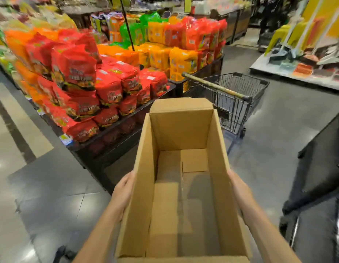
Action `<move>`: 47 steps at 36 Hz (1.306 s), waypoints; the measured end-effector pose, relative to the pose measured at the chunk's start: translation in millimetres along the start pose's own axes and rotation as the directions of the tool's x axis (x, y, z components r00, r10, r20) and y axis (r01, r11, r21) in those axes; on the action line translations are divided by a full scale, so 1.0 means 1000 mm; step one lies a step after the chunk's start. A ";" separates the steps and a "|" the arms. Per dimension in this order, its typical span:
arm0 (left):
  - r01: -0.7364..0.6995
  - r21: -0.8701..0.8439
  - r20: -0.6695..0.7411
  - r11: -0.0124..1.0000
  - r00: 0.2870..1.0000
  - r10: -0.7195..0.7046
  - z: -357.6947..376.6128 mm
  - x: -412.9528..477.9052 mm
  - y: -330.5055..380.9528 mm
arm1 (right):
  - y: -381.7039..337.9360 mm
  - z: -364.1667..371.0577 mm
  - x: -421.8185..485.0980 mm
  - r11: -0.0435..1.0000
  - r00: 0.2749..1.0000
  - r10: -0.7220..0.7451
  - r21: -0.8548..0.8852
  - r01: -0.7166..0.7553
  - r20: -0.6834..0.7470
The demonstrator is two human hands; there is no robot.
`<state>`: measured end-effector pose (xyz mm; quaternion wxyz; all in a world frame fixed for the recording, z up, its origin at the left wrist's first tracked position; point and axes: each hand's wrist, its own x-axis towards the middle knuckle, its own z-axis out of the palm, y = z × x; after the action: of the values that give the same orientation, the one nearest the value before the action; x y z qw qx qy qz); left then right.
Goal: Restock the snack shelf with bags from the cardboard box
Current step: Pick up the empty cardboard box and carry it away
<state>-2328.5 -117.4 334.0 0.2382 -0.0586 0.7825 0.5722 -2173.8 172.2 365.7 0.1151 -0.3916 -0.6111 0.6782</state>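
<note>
The cardboard box (183, 130) is held at near centre, open top upward, its bare inner floor exposed. The left hand (125, 190) is pressed flat against the left wall, the right hand (238, 188) against the right wall, fingers extended. Red bags (108, 88) are stacked on the snack shelf (108, 150), far left. A shopping cart (235, 95) is seen beyond the box.

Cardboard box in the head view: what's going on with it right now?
A person is carrying the cardboard box with both hands. The left hand and the right hand press against its outer side walls. The box is open at the top and only its bare bottom flaps show, with no bags inside. The display of red snack bags stands ahead to the left, and a black wire shopping cart is just beyond the box.
</note>
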 end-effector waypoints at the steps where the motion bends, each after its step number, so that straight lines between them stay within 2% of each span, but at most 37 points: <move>1: 0.008 0.003 0.002 1.000 1.000 -0.008 0.006 0.015 0.004 | 0.002 0.000 0.017 1.000 1.000 0.007 -0.012 -0.007 0.015; 9: 0.075 0.057 0.066 0.996 0.995 -0.079 0.031 0.115 0.018 | 0.021 0.023 0.127 0.995 0.996 0.081 -0.053 -0.079 0.038; 12: 0.084 0.061 0.059 0.995 0.994 -0.087 0.036 0.157 0.017 | 0.037 0.039 0.170 0.991 0.993 0.116 -0.073 -0.115 0.017; 20: 0.107 0.088 0.151 0.990 0.981 -0.120 0.051 0.288 -0.007 | 0.086 0.087 0.264 0.980 0.982 0.173 -0.083 -0.179 -0.073; 24: 0.092 0.140 0.161 0.986 0.980 -0.114 0.064 0.359 -0.028 | 0.119 0.101 0.314 0.972 0.968 0.229 -0.033 -0.233 -0.105; 26: 0.106 0.176 0.132 0.979 0.983 -0.130 0.071 0.397 -0.044 | 0.140 0.107 0.339 0.972 0.970 0.220 -0.055 -0.227 -0.100; 34: 0.104 0.216 0.162 0.971 0.977 -0.140 0.122 0.503 -0.139 | 0.258 0.120 0.431 0.972 0.971 0.218 -0.067 -0.224 -0.095; 41: 0.131 0.216 0.211 0.968 0.961 -0.177 0.155 0.568 -0.230 | 0.366 0.123 0.493 0.943 0.941 0.295 -0.106 -0.315 -0.168; 47: 0.124 0.235 0.232 0.964 0.956 -0.179 0.182 0.619 -0.287 | 0.427 0.132 0.532 0.945 0.933 0.284 -0.101 -0.312 -0.222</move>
<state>-2712.4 65.3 -229.6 0.3836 -0.0197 0.7971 0.4659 -2479.3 315.8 -241.8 0.0459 -0.5543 -0.5738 0.6012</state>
